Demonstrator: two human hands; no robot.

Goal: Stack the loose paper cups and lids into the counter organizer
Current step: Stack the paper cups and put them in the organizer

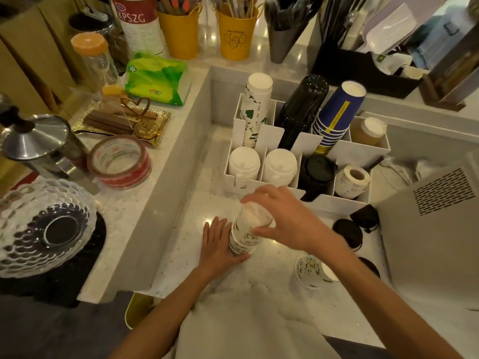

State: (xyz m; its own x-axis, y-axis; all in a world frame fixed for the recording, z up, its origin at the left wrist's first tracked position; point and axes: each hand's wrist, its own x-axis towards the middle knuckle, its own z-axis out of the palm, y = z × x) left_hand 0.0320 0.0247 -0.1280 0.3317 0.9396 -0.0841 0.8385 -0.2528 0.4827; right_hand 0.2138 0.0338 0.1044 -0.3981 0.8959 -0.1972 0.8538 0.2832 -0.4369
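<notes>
A short stack of white paper cups with green print (pixel 245 237) stands upside down on the counter in front of the white organizer (pixel 342 202). My left hand (pixel 220 248) steadies its base from the left. My right hand (pixel 282 216) grips the top cup from above. Another green-print cup (pixel 312 272) lies on its side under my right forearm. Loose black lids (pixel 347 233) rest to the right. The organizer holds stacks of green-print (pixel 255 110), black (pixel 302 110) and blue cups (pixel 337 112), and white (pixel 243 161) and black lids (pixel 317 169).
A label roll (pixel 352 181) sits in the organizer's right front slot. A grey machine (pixel 435 224) stands at the right. On the raised ledge to the left are a tape roll (pixel 119 161), a tissue pack (pixel 158 77), a glass dish (pixel 44 226) and a metal jug (pixel 36 141).
</notes>
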